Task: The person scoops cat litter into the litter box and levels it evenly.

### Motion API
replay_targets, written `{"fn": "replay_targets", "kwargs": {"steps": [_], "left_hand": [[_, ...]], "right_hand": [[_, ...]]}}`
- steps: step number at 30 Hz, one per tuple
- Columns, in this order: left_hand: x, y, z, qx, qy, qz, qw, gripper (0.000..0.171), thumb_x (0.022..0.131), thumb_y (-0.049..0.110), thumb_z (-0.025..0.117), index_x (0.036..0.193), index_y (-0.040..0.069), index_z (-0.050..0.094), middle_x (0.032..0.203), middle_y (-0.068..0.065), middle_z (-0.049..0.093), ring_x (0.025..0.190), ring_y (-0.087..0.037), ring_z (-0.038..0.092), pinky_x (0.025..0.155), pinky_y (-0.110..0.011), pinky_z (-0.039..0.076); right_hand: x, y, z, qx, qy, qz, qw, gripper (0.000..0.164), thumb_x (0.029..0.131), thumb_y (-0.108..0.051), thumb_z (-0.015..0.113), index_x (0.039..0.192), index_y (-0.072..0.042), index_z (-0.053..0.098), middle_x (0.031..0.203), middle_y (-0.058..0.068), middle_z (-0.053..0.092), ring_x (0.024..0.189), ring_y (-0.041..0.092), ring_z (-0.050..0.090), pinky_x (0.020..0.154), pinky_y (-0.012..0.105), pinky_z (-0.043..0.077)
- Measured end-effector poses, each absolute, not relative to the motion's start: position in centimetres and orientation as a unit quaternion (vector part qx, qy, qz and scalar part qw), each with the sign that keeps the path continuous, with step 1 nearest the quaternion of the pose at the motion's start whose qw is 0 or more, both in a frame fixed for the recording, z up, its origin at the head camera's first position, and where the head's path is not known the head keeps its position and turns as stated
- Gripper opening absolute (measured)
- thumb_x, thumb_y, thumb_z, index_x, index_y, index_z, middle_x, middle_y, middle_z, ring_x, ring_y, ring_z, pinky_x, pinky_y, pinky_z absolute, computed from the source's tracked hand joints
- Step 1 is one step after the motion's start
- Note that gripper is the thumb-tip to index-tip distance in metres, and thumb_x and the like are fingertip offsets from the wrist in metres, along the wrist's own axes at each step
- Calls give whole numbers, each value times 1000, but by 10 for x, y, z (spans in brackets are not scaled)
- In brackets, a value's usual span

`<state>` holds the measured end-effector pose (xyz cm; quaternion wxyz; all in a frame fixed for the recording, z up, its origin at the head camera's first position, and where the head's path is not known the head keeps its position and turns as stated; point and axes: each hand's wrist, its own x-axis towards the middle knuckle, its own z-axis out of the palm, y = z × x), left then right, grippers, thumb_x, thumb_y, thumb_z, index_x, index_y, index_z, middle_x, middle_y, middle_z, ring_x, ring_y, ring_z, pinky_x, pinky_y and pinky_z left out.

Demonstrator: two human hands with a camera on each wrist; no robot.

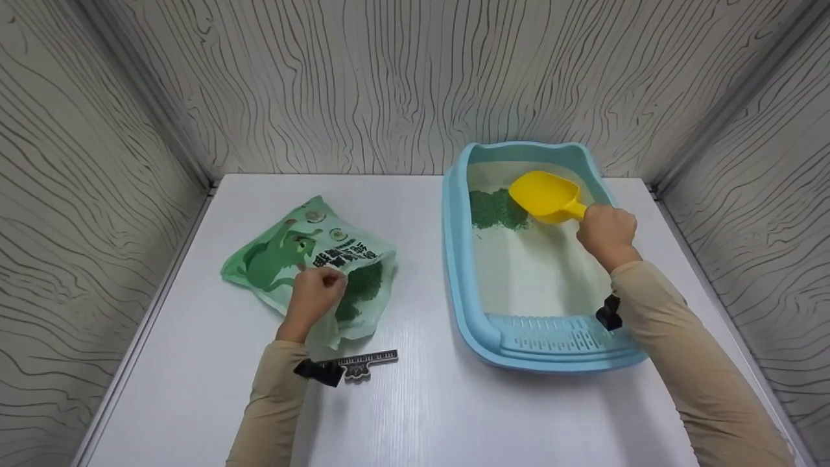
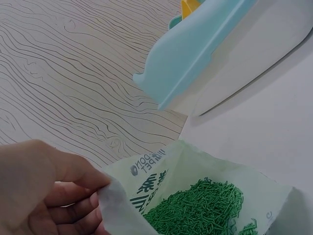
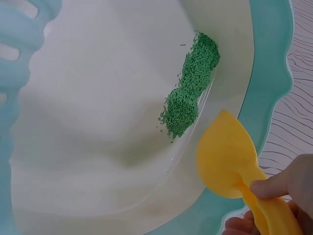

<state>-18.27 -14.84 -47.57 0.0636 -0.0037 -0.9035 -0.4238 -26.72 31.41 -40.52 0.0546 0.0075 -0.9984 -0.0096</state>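
Observation:
My right hand (image 1: 606,235) grips the handle of a yellow scoop (image 1: 543,196) above the blue-rimmed litter box (image 1: 457,259). No pellets show in the scoop's bowl. Green litter pellets (image 3: 193,85) lie in a long heap on the white floor of the box, near its far wall. My left hand (image 1: 314,295) pinches the edge of a pale green litter bag (image 1: 279,259) between thumb and fingers. The bag lies on the table with its mouth spread, and more green pellets (image 2: 200,208) show inside it.
A small dark ruler-like piece (image 1: 360,361) with an ornate tab lies on the white table (image 1: 415,415), in front of the bag. The box has a slotted step (image 1: 551,334) at its near end. Wood-grain panels (image 1: 363,84) stand behind and at both sides.

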Motion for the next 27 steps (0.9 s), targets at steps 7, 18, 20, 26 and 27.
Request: {"fn": "replay_targets", "kwargs": {"steps": [7, 18, 20, 26, 27], "left_hand": [[-181, -149, -478, -10, -903, -424, 72, 14, 83, 3, 62, 84, -4, 73, 76, -18, 71, 62, -13, 55, 63, -27, 46], [-183, -149, -479, -17, -903, -423, 74, 14, 84, 3, 61, 84, -3, 74, 75, -17, 71, 62, -11, 53, 64, -27, 46], [-184, -149, -479, -16, -902, -425, 74, 14, 84, 3, 61, 84, -3, 74, 75, -17, 71, 62, -12, 53, 64, -27, 46], [-184, -150, -480, -16, -902, -425, 76, 14, 84, 2, 61, 83, -3, 74, 74, -17, 71, 61, -12, 53, 64, -28, 46], [-184, -149, -480, -16, -902, -424, 77, 14, 84, 2, 61, 83, -2, 74, 74, -17, 71, 61, -12, 54, 64, -28, 47]], "right_hand": [[-260, 312, -402, -6, -998, 31, 45, 26, 88, -13, 57, 84, 12, 60, 63, 16, 50, 56, 28, 47, 47, 36, 37], [-250, 311, -397, -15, -998, 65, 17, 32, 92, -19, 56, 92, 13, 60, 66, 16, 51, 59, 28, 47, 52, 35, 39], [-248, 311, -397, -15, -997, 70, 15, 32, 92, -19, 56, 93, 13, 60, 67, 16, 52, 60, 28, 47, 54, 36, 39], [-240, 312, -397, -15, -996, 92, 7, 34, 94, -20, 56, 100, 13, 58, 72, 18, 54, 64, 30, 49, 64, 42, 44], [-239, 312, -397, -15, -995, 96, 5, 35, 94, -21, 55, 101, 13, 58, 72, 18, 54, 65, 30, 49, 65, 42, 45]]}}
